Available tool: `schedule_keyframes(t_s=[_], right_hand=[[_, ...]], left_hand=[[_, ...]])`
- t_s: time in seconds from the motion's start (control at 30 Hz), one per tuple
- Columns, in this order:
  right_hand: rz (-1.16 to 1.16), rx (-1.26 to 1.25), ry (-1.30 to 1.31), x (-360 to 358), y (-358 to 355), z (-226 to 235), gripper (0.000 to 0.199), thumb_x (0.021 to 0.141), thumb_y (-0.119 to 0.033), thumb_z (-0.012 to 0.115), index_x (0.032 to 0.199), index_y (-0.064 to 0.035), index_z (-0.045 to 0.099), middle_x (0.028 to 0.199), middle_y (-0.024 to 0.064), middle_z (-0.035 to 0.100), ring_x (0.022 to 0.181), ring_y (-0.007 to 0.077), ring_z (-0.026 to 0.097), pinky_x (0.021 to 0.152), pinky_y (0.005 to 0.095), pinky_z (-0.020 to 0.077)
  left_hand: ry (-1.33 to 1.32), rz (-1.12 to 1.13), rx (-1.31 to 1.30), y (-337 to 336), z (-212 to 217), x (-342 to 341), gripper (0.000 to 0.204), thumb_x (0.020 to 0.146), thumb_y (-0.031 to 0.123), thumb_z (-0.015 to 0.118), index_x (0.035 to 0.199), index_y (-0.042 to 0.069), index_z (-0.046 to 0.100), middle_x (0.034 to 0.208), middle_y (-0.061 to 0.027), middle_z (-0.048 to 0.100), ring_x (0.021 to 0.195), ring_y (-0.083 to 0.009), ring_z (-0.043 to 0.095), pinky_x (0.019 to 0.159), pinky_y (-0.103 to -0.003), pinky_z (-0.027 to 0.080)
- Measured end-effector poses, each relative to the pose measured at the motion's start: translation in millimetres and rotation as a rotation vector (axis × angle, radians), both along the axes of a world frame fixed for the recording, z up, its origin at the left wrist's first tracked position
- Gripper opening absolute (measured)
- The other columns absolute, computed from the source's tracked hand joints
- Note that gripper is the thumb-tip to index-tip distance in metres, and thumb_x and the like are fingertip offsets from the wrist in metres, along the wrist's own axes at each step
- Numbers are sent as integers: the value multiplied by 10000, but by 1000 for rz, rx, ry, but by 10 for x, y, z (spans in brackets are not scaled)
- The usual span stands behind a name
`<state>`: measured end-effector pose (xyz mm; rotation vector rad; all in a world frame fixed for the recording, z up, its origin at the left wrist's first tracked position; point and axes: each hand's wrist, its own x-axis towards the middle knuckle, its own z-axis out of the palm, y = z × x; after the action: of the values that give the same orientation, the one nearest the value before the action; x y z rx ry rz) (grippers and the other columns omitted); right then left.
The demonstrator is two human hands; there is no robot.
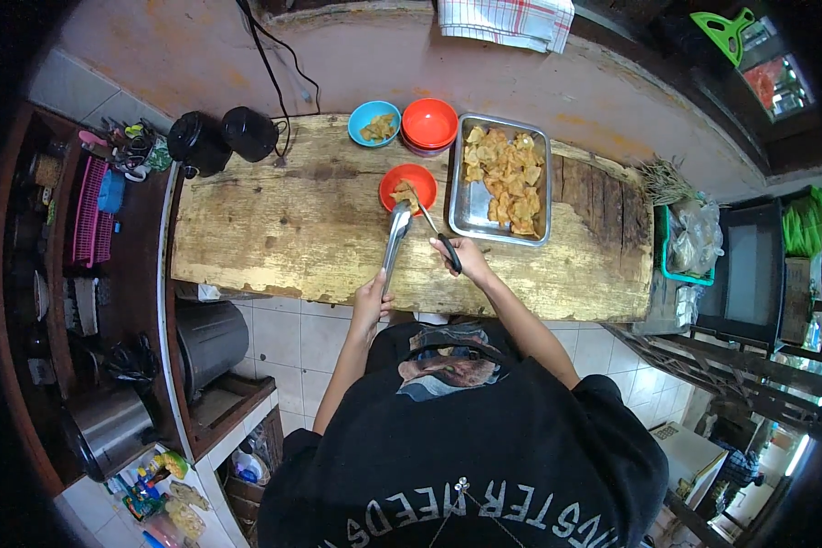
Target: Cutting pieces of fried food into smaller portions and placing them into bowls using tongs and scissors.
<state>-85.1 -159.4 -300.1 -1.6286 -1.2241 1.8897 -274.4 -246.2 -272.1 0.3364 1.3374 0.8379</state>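
My left hand is closed around metal tongs, whose tips reach into a red bowl on the wooden table. In my right hand are scissors with black handles, their blades pointing into the same bowl. A golden-brown fried piece lies at the tong tips and scissor blades; whether the blades cut into it I cannot tell. Right of the bowl, a rectangular metal tray holds many flat fried pieces.
Behind the red bowl stand a blue bowl with cut pieces and stacked red bowls. Two black containers sit at the table's back left, near hanging cables. A green-rimmed basket with plastic bags is at the right end.
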Motion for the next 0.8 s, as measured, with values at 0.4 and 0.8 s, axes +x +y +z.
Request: schedule_keyframes(t_s=[0.4, 0.8], right_hand=[[176, -2, 56, 97, -24, 171, 518, 726, -564, 463, 699, -47, 468, 498, -27, 405, 424, 71, 433, 412, 198, 379], [95, 2, 57, 233, 16, 300, 431, 757, -486, 489, 630, -76, 451, 470, -19, 425, 396, 78, 431, 388, 198, 339]], left_hand=[[52, 35, 57, 27, 5, 16, 296, 810, 395, 460, 775, 102, 471, 501, 36, 371, 361, -5, 292, 309, -141, 196], [33, -22, 58, 74, 57, -13, 328, 803, 422, 455, 826, 95, 468, 519, 33, 382, 362, -4, 289, 311, -142, 204]])
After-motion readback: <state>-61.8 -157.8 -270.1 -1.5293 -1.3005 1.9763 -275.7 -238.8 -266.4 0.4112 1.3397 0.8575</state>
